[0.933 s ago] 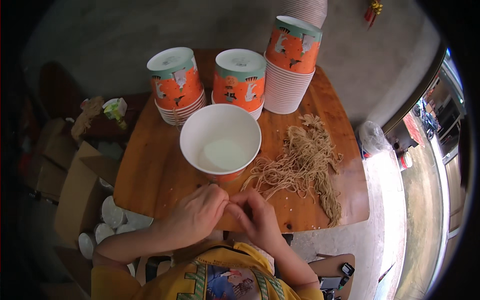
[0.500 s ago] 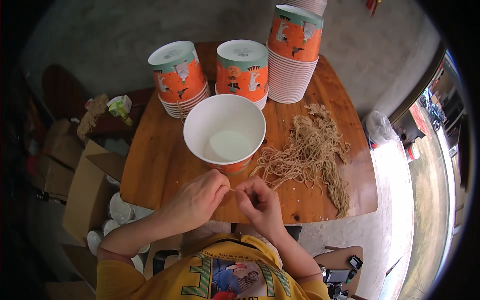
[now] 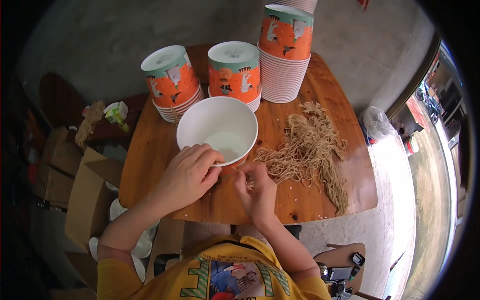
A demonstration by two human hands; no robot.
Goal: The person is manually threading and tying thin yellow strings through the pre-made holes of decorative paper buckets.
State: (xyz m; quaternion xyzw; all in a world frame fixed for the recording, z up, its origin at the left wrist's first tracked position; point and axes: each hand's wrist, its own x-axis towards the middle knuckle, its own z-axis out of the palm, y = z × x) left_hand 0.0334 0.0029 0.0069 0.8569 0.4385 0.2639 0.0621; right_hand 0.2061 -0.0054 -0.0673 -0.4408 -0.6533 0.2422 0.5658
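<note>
A large white-lined paper bucket (image 3: 217,122) stands upright near the middle of the wooden table, orange on its outside. My left hand (image 3: 192,172) grips its near rim, fingers over the edge and thumb outside. Just right of that, my right hand (image 3: 256,190) is closed in a pinch on a thin tan string, in front of the bucket's near wall. How far the string runs is hard to make out. A tangled heap of tan strings (image 3: 312,145) lies on the table to the right of the bucket.
Behind the bucket stand upside-down stacks of matching buckets: a left stack (image 3: 172,82), a middle stack (image 3: 234,75) and a taller right stack (image 3: 285,55). An open cardboard box (image 3: 87,200) with white containers sits left of the table (image 3: 150,175). A small stool (image 3: 345,265) carries dark devices.
My left hand has moved up from the string onto the bucket's near rim. My right hand has risen slightly toward the bucket, still pinching the string.
</note>
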